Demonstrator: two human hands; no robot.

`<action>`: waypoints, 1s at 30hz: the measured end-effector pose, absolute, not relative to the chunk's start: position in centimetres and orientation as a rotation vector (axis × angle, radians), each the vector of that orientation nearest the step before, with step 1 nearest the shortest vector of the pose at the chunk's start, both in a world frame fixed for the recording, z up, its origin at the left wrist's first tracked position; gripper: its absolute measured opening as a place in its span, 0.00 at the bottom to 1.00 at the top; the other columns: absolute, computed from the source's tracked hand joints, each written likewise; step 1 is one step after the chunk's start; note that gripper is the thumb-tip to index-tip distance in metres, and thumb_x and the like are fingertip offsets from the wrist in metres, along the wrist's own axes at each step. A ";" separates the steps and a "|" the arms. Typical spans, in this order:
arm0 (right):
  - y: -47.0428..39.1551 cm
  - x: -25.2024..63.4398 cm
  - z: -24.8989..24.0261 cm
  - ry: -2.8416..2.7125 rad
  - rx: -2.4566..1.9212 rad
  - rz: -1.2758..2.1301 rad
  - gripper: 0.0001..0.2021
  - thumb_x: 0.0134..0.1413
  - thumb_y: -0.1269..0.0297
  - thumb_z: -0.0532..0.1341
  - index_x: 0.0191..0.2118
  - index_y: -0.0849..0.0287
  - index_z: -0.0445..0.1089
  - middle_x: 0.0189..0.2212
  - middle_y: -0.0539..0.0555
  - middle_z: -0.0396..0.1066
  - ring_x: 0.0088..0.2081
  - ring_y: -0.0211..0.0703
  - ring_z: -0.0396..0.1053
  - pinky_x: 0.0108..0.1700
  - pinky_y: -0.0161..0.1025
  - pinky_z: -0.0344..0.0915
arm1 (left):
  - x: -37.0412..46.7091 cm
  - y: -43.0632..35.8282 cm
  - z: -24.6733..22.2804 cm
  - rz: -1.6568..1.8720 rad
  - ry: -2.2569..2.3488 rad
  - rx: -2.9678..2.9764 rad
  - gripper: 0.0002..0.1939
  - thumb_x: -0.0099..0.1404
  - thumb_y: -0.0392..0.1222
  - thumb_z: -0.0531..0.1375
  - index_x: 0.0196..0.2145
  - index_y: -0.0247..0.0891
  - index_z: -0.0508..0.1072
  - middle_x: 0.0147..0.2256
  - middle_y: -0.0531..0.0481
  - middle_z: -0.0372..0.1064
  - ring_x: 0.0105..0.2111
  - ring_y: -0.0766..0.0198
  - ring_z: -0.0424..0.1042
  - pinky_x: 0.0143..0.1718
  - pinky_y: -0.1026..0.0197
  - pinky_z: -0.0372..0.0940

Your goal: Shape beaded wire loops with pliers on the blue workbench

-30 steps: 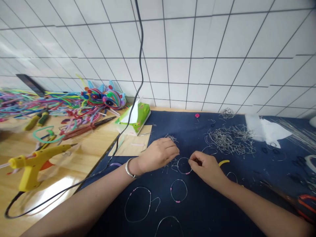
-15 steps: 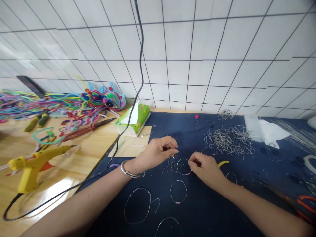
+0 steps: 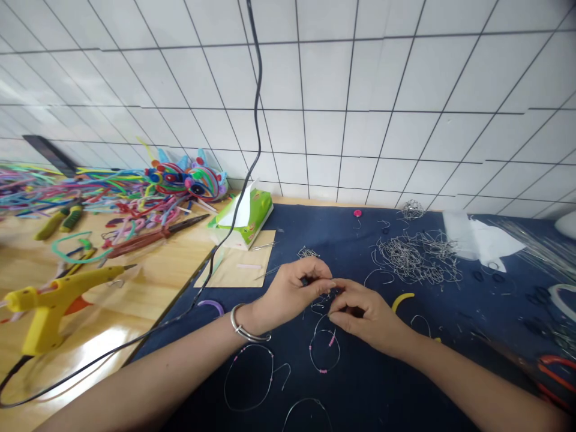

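The beaded wire ring [image 3: 332,340] hangs from the right hand's [image 3: 360,312] pinched fingertips, toward the wearer, overlapping another ring [image 3: 323,371] in view. The left hand [image 3: 299,285], fingertips drawn together, meets the right above it; whether it grips anything, I cannot tell.

Wooden table [image 3: 164,261], yellow glue gun [image 3: 42,324], navy cloth [image 3: 315,225], tangled wires [image 3: 400,257], beaded wire loops [image 3: 323,371]

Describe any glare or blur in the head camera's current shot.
In the head view, strong glare whitens the wooden table beside the glue gun; in that view, the orange-handled tool at the right edge looks smeared, while the left hand and right hand appear clearer.
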State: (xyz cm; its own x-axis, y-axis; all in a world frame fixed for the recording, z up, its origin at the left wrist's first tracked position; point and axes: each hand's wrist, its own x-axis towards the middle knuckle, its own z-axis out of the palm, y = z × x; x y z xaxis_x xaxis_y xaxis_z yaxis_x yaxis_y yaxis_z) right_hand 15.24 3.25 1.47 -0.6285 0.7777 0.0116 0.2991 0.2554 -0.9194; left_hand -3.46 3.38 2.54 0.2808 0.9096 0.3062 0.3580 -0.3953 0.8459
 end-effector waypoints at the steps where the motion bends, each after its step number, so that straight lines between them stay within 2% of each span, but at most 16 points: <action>1: 3.2 15.2 1.4 -2.057 -0.975 1.365 0.04 0.48 0.67 0.59 0.29 0.57 0.71 0.47 0.52 0.63 0.29 0.31 0.64 0.30 0.32 0.62 | -3.3 3.2 2.6 1.093 1.148 1.898 0.05 0.60 0.39 0.57 0.29 0.36 0.67 0.26 0.53 0.66 0.27 0.71 0.64 0.28 0.66 0.63; 6: 2.9 14.8 1.5 -2.048 -0.921 1.336 0.05 0.50 0.70 0.58 0.29 0.57 0.72 0.35 0.50 0.69 0.35 0.35 0.67 0.37 0.33 0.63 | -2.8 2.7 2.5 1.130 1.192 1.883 0.03 0.60 0.36 0.57 0.28 0.35 0.67 0.25 0.53 0.65 0.26 0.71 0.65 0.27 0.67 0.63; 9: 2.9 14.8 1.5 -2.055 -0.917 1.299 0.06 0.51 0.70 0.57 0.29 0.57 0.71 0.32 0.50 0.69 0.35 0.36 0.67 0.39 0.34 0.63 | -3.0 2.9 2.2 1.178 1.210 1.973 0.04 0.60 0.36 0.57 0.28 0.35 0.67 0.25 0.53 0.66 0.26 0.71 0.65 0.28 0.66 0.63; 18: 2.9 15.0 1.2 -2.048 -0.964 1.280 0.05 0.51 0.69 0.57 0.28 0.57 0.70 0.31 0.50 0.69 0.34 0.36 0.66 0.37 0.34 0.63 | -3.6 3.0 2.0 1.103 1.089 2.367 0.04 0.62 0.34 0.54 0.32 0.36 0.68 0.27 0.51 0.69 0.28 0.69 0.66 0.30 0.63 0.62; 27: 3.0 14.9 1.2 -2.084 -0.976 1.282 0.05 0.51 0.70 0.57 0.28 0.58 0.69 0.29 0.49 0.67 0.32 0.35 0.65 0.34 0.33 0.62 | -3.7 3.3 1.6 1.201 1.174 2.342 0.02 0.62 0.34 0.55 0.31 0.36 0.67 0.27 0.51 0.69 0.29 0.69 0.67 0.31 0.64 0.63; 30: 2.9 15.1 1.1 -2.129 -1.035 1.200 0.05 0.50 0.70 0.57 0.28 0.57 0.70 0.32 0.50 0.67 0.30 0.34 0.65 0.33 0.33 0.62 | -3.9 3.6 1.4 1.179 1.254 2.312 0.02 0.62 0.35 0.55 0.32 0.36 0.67 0.29 0.50 0.69 0.30 0.68 0.67 0.32 0.63 0.63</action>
State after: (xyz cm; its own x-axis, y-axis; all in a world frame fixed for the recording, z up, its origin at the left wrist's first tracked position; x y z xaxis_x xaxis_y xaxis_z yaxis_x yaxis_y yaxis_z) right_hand 15.05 2.91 1.12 -0.5970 0.8010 0.0441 0.3769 0.3285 -0.8660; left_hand -3.92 3.62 1.36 0.2990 0.7911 0.5336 0.5812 -0.5945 0.5557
